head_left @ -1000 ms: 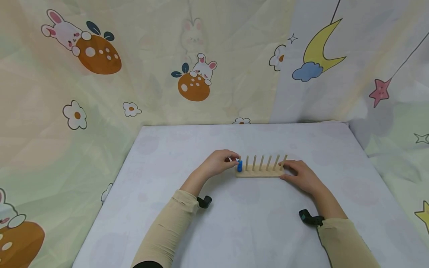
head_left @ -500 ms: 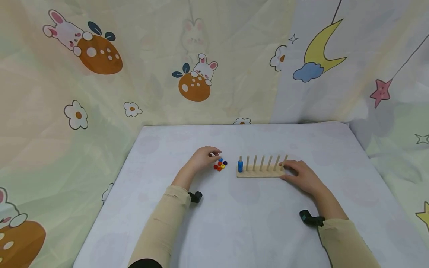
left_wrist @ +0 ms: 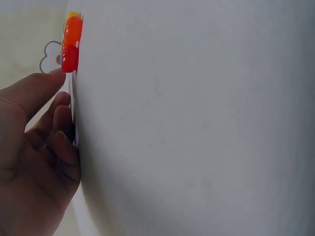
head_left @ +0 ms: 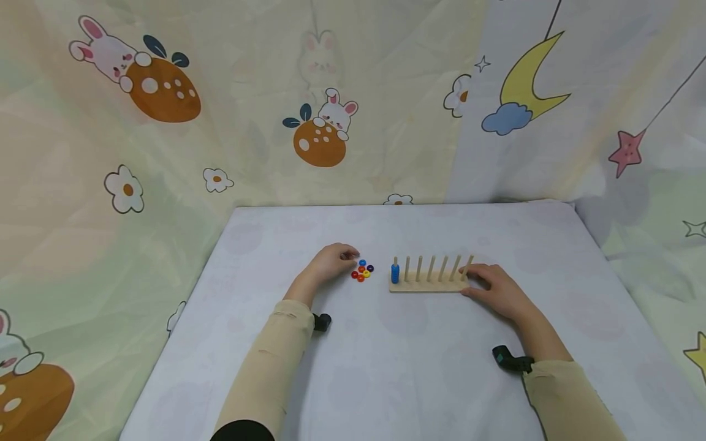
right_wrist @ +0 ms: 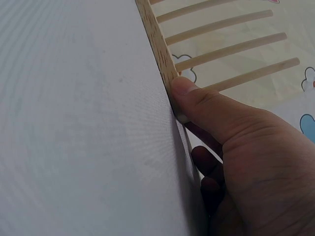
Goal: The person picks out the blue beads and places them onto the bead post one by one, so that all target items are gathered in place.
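Observation:
A wooden peg board (head_left: 427, 283) with several upright pegs lies mid-table. Its leftmost peg carries a short stack of blue beads (head_left: 394, 273). My right hand (head_left: 481, 282) grips the board's right end; in the right wrist view its thumb (right_wrist: 189, 93) presses the base edge (right_wrist: 156, 44) while the fingers curl behind. A small cluster of loose coloured beads (head_left: 362, 270) lies left of the board. My left hand (head_left: 346, 256) sits just left of the cluster, fingers loosely curled. In the left wrist view its index finger (left_wrist: 42, 86) touches a red bead (left_wrist: 70, 57).
The white table (head_left: 397, 367) ends against cartoon-print curtains (head_left: 331, 122) at the back and on both sides. A black wrist camera (head_left: 322, 321) sits under the left sleeve and another (head_left: 504, 357) under the right.
My left hand left the leftmost peg, with the blue beads staying on it, and moved left to the loose beads, which it had covered. The right hand and board stayed put.

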`<control>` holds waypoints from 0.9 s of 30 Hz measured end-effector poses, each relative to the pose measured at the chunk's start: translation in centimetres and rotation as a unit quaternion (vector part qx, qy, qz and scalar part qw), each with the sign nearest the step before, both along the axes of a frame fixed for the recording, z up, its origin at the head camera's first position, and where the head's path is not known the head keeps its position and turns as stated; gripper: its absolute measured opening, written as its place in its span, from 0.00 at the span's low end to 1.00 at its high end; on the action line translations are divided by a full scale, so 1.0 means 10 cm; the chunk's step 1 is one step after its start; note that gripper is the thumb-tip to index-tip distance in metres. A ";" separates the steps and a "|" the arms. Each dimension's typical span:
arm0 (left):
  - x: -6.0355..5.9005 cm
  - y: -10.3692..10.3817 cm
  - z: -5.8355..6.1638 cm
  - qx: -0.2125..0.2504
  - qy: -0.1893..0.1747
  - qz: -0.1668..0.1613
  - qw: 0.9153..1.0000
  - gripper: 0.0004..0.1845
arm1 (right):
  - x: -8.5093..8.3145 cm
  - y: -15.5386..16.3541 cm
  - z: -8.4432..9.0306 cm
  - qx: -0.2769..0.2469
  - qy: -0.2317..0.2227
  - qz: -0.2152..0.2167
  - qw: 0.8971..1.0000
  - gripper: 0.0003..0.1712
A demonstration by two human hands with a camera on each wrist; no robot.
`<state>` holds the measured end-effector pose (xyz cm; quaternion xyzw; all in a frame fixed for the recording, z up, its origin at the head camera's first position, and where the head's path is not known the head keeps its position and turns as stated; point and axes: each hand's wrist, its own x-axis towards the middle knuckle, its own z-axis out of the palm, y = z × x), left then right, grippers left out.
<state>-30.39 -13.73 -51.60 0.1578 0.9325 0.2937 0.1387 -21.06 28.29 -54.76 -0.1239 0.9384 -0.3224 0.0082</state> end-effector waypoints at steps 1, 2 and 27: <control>0.00 0.01 0.00 -0.004 -0.001 -0.004 1.000 0.14 | 0.00 0.00 0.00 0.000 -0.002 0.000 1.000 0.28; -0.01 0.02 0.00 -0.009 -0.003 -0.008 1.000 0.15 | 0.00 0.00 0.00 0.000 -0.004 -0.001 1.000 0.28; 0.01 0.10 0.03 -0.044 -0.004 -0.011 0.999 0.12 | 0.01 -0.01 0.03 -0.004 -0.024 -0.004 1.000 0.29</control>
